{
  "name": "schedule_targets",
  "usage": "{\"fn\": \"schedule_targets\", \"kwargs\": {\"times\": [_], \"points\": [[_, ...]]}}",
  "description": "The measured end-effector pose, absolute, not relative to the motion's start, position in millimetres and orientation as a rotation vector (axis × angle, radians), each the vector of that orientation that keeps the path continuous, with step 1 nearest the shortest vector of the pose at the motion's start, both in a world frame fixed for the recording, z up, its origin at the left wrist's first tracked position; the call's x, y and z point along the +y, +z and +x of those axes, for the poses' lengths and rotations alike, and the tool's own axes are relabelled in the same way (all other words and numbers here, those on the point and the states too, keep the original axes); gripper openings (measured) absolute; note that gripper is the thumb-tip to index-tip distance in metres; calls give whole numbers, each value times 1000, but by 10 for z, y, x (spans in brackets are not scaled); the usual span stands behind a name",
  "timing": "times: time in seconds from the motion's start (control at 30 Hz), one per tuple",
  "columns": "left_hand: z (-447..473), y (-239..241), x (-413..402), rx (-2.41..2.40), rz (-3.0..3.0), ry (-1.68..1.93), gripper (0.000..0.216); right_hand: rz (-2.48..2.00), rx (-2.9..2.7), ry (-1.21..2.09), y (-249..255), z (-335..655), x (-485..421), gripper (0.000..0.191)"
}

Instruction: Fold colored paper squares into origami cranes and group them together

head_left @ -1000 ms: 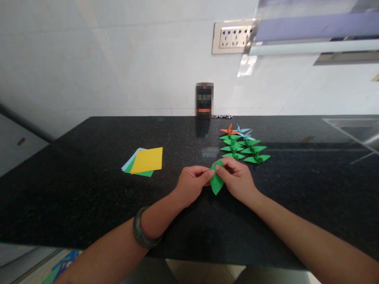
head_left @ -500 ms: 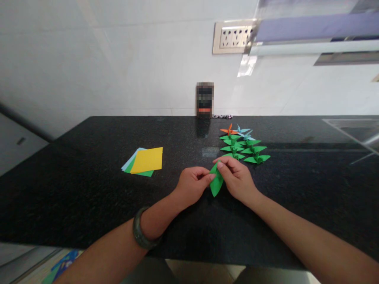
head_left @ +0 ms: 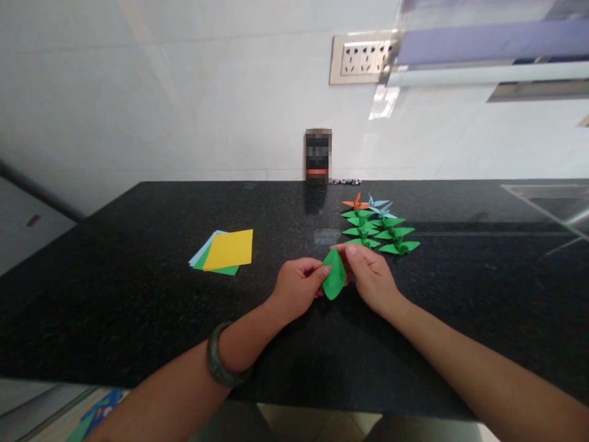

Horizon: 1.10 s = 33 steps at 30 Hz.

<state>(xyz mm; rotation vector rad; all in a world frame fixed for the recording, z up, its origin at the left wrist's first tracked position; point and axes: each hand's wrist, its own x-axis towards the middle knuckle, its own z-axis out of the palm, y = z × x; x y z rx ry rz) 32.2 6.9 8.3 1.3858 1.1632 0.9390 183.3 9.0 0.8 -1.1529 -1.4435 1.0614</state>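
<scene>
A partly folded green paper piece [head_left: 334, 275], pointed at both ends, is held just above the black counter [head_left: 138, 307] between my two hands. My left hand [head_left: 297, 288] pinches its left edge with thumb and forefinger. My right hand [head_left: 370, 276] grips its right side, fingers curled round the top. A dark bangle sits on my left wrist. Just beyond my right hand lie several finished green paper cranes [head_left: 380, 232] in two rows, with an orange crane [head_left: 355, 203] and light blue cranes [head_left: 380, 205] at the far end.
A fanned stack of square sheets with a yellow one on top [head_left: 229, 250] lies left of my hands. A blurred dark upright object [head_left: 318, 155] stands against the white wall. A socket panel [head_left: 362, 58] is on the wall.
The green piece has been turned and lifted slightly, now showing a broader leaf-shaped face. My right fingers moved up to its top; my left hand stayed put.
</scene>
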Motion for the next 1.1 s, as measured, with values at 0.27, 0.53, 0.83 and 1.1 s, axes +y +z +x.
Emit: {"fn": "schedule_targets", "kwargs": {"times": [0.27, 0.53, 0.83, 1.1], "points": [[309, 58, 95, 1190, 1271, 1152, 21, -1022, -1192, 1495, -60, 1801, 122, 30], [329, 35, 90, 1138, 1241, 1093, 17, -1065, -1151, 1508, -20, 1761, 88, 32], [331, 29, 89, 1106, 1233, 1000, 19, -1149, -1239, 1448, 36, 1756, 68, 30], [334, -15, 90, 1067, 1250, 970, 20, -1229, -1293, 1427, 45, 1790, 77, 28]]}}
